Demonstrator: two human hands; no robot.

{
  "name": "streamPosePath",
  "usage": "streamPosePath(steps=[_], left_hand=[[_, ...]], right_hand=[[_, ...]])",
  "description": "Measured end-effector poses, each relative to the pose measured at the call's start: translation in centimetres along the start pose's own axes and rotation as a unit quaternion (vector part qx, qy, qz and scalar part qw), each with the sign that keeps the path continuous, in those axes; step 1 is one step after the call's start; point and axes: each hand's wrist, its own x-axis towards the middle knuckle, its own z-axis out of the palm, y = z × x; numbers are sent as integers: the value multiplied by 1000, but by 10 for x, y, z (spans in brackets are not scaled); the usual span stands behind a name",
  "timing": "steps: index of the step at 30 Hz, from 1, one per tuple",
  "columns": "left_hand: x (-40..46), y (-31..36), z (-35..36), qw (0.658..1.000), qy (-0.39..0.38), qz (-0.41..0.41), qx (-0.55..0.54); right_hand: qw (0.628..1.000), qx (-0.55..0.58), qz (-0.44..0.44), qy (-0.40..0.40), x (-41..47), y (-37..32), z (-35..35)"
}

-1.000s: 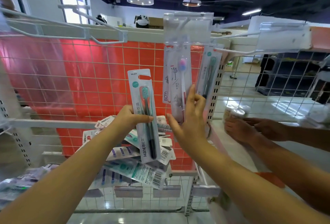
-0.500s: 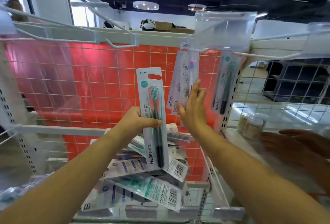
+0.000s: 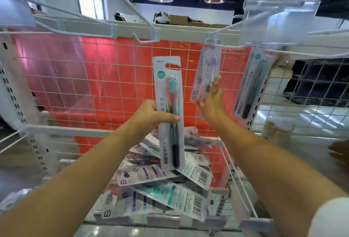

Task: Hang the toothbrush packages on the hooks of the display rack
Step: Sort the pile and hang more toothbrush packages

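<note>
At frame centre, left hand (image 3: 151,116) grips a teal toothbrush package (image 3: 168,113) upright; right hand (image 3: 212,102), fingers straight, touches a package (image 3: 207,70) hanging on a hook (image 3: 232,47).

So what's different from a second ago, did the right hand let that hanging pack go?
Yes. The right hand has opened: its fingers were curled round the hanging pink toothbrush pack, and now lie straight against its lower edge. The pack hangs tilted on its hook. The left hand keeps its grip on the teal toothbrush pack, upright, not yet hung. The pile of packs below is unchanged.
</note>
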Motion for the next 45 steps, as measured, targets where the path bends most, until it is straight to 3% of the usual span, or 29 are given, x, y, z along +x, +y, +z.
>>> streamPosePath(steps=[5, 8, 10, 12, 14, 16, 26, 41, 45], left_hand=[[-11, 9, -3, 1000, -9, -6, -4], [-18, 14, -5, 1000, 5, -7, 5], [-22, 18, -6, 1000, 6, 1, 11], [-26, 20, -7, 1000, 7, 4, 16], [-29, 20, -7, 1000, 14, 2, 21], [-33, 21, -6, 1000, 19, -3, 21], [-48, 21, -8, 1000, 13, 8, 18], [-63, 11, -54, 998, 59, 13, 14], [-67, 7, -81, 996, 47, -6, 81]], right_hand=[[995, 22, 99, -7, -29, -8, -13], [986, 163, 41, -5, -67, -19, -25], [963, 262, -14, -62, -98, -27, -35], [942, 288, -58, -160, -126, -34, -44], [904, 329, -70, -262, -148, -41, -47], [868, 382, -60, -312, -161, -47, -46], [881, 439, -50, -168, -182, -62, -19], [883, 422, -108, -174, -181, -103, 8], [890, 410, -124, -158, -172, -116, 6]])
